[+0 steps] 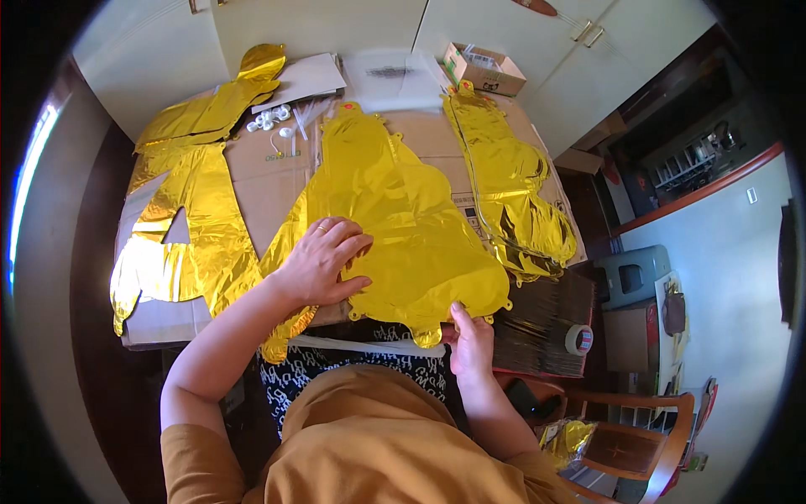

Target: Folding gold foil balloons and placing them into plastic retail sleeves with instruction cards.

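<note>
A flat, uninflated gold foil balloon (395, 218) lies in front of me on a cardboard-covered table. My left hand (326, 259), with a ring on one finger, rests palm down on its left part. Its fingers are bent and the thumb stands apart from them. At the near right edge my right hand (471, 340) pinches the foil between the thumb on top and fingers beneath, partly hidden by it. Left of these lies another flat gold foil balloon (210, 223), shaped like a letter A. A folded gold foil balloon (504, 181) lies to the right.
White sheets (395, 80) and an open carton (485, 67) stand at the table's far side, near white plastic pieces (269, 118). A tape roll (578, 339) sits on stacked dark cardboard (537, 323) at right. A wooden chair (672, 437) stands at the lower right.
</note>
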### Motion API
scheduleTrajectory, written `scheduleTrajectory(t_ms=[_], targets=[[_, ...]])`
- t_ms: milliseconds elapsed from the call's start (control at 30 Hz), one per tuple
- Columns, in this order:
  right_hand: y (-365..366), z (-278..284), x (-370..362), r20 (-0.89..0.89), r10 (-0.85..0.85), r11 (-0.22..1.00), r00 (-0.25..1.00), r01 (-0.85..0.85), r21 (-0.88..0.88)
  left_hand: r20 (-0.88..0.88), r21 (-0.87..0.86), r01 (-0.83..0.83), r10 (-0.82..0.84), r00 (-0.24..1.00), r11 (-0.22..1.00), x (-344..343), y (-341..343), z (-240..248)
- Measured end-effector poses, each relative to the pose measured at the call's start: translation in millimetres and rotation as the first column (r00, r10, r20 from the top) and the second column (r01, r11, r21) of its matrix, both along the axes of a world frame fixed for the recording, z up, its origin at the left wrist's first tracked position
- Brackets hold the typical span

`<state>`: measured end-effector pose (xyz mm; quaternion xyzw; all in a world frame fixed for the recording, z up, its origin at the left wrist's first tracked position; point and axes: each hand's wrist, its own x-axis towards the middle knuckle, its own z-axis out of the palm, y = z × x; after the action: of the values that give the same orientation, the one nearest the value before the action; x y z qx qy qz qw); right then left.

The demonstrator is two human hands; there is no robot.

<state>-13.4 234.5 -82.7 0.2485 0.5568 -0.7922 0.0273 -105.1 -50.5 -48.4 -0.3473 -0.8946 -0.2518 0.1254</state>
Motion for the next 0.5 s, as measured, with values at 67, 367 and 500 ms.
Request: scheduleTrajectory(t_ms=[67, 367, 500], targets=[[-5.0, 7.3, 3.7, -0.066, 0.038, 0.988, 0.997, -0.028, 0.152, -0.001, -0.008, -0.008, 0.008, 1.0, 1.0, 1.1, 0.1, 2.3], [10.4, -13.0, -2.7, -0.204, 0.12, 0.915, 0.972, -0.029, 0.402, -0.077, -0.021, 0.118, -0.12, 0.99, 0.993, -16.9, 11.4, -2.4], [1.3, -1.1, 6.8, -0.187, 0.14, 0.888, 0.972, -0.04, 0.458, -0.052, -0.035, 0.101, -0.102, 0.993, 0.994, -15.0, 11.8, -3.3]])
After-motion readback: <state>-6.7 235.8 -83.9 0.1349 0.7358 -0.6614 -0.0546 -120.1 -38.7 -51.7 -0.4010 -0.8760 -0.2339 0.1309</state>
